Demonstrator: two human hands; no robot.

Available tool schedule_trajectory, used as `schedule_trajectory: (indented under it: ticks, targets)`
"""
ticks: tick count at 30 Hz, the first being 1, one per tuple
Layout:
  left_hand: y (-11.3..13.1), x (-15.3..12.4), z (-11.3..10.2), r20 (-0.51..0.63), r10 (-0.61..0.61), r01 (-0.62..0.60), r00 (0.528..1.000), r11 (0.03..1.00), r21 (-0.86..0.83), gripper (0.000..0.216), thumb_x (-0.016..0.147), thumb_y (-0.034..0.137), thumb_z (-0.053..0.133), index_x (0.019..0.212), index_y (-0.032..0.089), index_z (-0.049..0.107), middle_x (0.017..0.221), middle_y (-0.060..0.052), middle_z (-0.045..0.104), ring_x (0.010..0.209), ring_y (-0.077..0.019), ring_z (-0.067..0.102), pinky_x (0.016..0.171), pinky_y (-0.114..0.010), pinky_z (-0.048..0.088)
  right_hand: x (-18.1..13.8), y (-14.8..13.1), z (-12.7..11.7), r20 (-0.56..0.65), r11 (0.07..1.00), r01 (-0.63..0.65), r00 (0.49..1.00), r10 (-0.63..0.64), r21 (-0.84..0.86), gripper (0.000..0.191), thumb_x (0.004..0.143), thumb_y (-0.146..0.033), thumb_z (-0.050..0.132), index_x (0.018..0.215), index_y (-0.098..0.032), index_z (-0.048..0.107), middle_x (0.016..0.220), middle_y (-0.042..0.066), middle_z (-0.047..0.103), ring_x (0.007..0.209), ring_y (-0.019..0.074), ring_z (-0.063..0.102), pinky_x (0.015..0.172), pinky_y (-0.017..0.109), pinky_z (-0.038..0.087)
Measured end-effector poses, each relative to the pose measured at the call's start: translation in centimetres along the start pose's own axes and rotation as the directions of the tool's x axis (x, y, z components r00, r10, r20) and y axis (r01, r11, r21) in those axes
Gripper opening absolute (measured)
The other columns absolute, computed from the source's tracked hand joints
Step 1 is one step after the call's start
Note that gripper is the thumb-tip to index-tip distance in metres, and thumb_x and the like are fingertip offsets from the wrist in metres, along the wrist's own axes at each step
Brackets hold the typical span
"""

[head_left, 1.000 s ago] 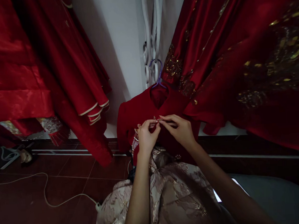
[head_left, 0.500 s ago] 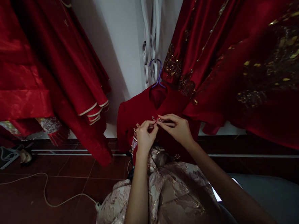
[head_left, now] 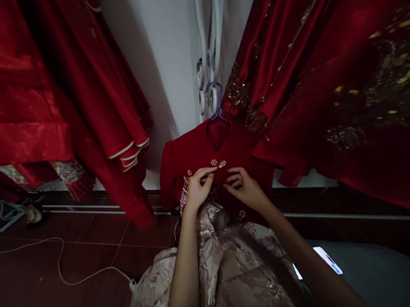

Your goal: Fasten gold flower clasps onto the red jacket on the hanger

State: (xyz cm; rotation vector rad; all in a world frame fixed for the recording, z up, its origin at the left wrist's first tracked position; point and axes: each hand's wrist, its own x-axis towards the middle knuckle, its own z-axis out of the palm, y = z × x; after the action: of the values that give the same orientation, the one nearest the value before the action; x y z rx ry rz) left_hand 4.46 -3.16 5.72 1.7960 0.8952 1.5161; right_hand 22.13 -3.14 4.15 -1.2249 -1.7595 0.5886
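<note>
A red jacket (head_left: 187,150) hangs on a purple hanger (head_left: 219,104) in front of me. At its chest a beaded flower clasp (head_left: 218,163) shows in full, just above my fingertips. My left hand (head_left: 200,187) is at the jacket front, its fingers stretched toward the clasp with the thumb slightly apart below them. To the right, my right hand (head_left: 245,188) hovers close to the cloth, fingers loosely bent and apart, holding nothing visible. Beaded trim (head_left: 185,187) lies left of my left hand, and another beaded flower (head_left: 242,214) sits lower down.
Red garments (head_left: 114,99) hang at left, and gold-sequined red ones (head_left: 292,97) at right. A white scrolled metal stand (head_left: 201,42) holds the hanger. Patterned shiny fabric (head_left: 233,272) covers my lap. A lit phone (head_left: 327,260) lies on a grey seat (head_left: 379,272). A white cable (head_left: 84,277) crosses the tiled floor.
Both hands were pinched together at the clasp. Since then they have separated, the right hand drawing right and down and its fingers opening, and the clasp has come into view.
</note>
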Motion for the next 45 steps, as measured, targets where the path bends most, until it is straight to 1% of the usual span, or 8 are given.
schedule_trajectory:
  ticks: [5, 13, 18, 23, 27, 29, 37, 45]
  targets:
    - [-2.9, -0.7, -3.1, 0.177, -0.214, 0.214, 0.961, 0.977, 0.015, 0.021, 0.081, 0.020, 0.051, 0.099, 0.017, 0.062, 0.103, -0.008, 0.063, 0.097, -0.0146, 0.057, 0.092, -0.031, 0.040, -0.6, 4.2, -1.1, 0.159, 0.970, -0.117, 0.975, 0.152, -0.211, 0.016, 0.075, -0.029, 0.053, 0.085, -0.021, 0.063, 0.074, 0.003, 0.067, 0.067, 0.0150, 0.063, 0.064, 0.027, 0.049]
    - [-5.3, -2.7, -6.4, 0.321, -0.424, 0.417, 0.847, 0.904, 0.095, 0.036, 0.061, 0.026, 0.071, 0.090, 0.014, 0.053, 0.081, -0.002, 0.057, 0.072, -0.0101, 0.054, 0.069, -0.024, 0.043, -1.5, 1.0, 1.7, -0.065, 0.964, -0.045, 0.997, 0.029, -0.262, 0.028, 0.067, -0.025, 0.059, 0.093, -0.018, 0.051, 0.086, 0.006, 0.055, 0.072, 0.0159, 0.056, 0.066, 0.030, 0.048]
    - [-2.9, -2.1, -5.7, 0.291, -0.365, 0.255, 0.884, 0.900, 0.353, 0.018, 0.072, 0.030, 0.058, 0.065, 0.014, 0.053, 0.060, 0.004, 0.048, 0.059, -0.0078, 0.043, 0.059, -0.021, 0.035, -2.7, -1.5, 4.9, -0.029, 0.961, 0.054, 0.998, -0.064, -0.270, 0.029, 0.066, -0.018, 0.055, 0.093, -0.019, 0.044, 0.090, 0.005, 0.046, 0.075, 0.0155, 0.052, 0.067, 0.030, 0.046]
    - [2.0, -1.3, -4.9, 0.396, -0.263, 0.232, 0.880, 0.965, 0.124, 0.028, 0.078, 0.036, 0.052, 0.062, 0.013, 0.052, 0.059, 0.004, 0.048, 0.057, -0.0077, 0.044, 0.056, -0.020, 0.035, -2.7, -1.1, 6.2, -0.097, 0.936, -0.066, 0.995, 0.034, -0.347, 0.038, 0.066, -0.020, 0.054, 0.100, -0.018, 0.037, 0.100, 0.008, 0.044, 0.083, 0.0187, 0.052, 0.063, 0.028, 0.044]
    - [1.9, -1.6, -3.6, 0.602, -0.371, 0.411, 0.707, 0.908, 0.077, 0.035, 0.071, 0.047, 0.060, 0.068, 0.013, 0.054, 0.057, 0.003, 0.052, 0.052, -0.0077, 0.047, 0.049, -0.020, 0.039, -1.9, -0.6, 6.4, -0.125, 0.887, -0.132, 0.989, 0.085, -0.443, 0.036, 0.070, -0.015, 0.047, 0.104, -0.017, 0.035, 0.104, 0.010, 0.045, 0.085, 0.0188, 0.053, 0.062, 0.027, 0.042]
    - [0.8, -1.7, -2.9, 0.645, -0.366, 0.428, 0.671, 0.901, 0.067, 0.037, 0.066, 0.047, 0.065, 0.078, 0.012, 0.058, 0.066, 0.000, 0.058, 0.059, -0.0094, 0.052, 0.054, -0.021, 0.043, -1.4, -0.3, 6.3, -0.161, 0.864, -0.172, 0.981, 0.108, -0.473, 0.031, 0.072, -0.010, 0.040, 0.102, -0.017, 0.037, 0.104, 0.011, 0.047, 0.085, 0.0188, 0.054, 0.063, 0.028, 0.041]
    - [-0.1, -0.8, -1.3, 0.310, -0.223, 0.225, 0.924, 0.974, 0.029, 0.031, 0.083, 0.038, 0.049, 0.095, 0.015, 0.065, 0.085, -0.006, 0.065, 0.078, -0.0135, 0.057, 0.074, -0.025, 0.043, 0.8, 3.1, 1.4, -0.104, 0.967, -0.202, 0.977, 0.188, -0.153, 0.016, 0.066, -0.023, 0.054, 0.080, -0.020, 0.048, 0.070, 0.000, 0.056, 0.065, 0.0135, 0.054, 0.061, 0.025, 0.043]
    - [-4.9, -1.5, 1.6, 0.237, -0.298, 0.342, 0.925, 0.924, -0.171, 0.049, 0.080, 0.028, 0.056, 0.127, 0.021, 0.043, 0.134, -0.011, 0.044, 0.119, -0.0204, 0.046, 0.102, -0.039, 0.034, -0.1, -0.7, -6.8, 0.207, 0.935, -0.292, 0.946, 0.251, 0.202, 0.017, 0.071, -0.030, 0.055, 0.083, -0.019, 0.053, 0.072, 0.000, 0.058, 0.060, 0.0100, 0.052, 0.052, 0.019, 0.040]
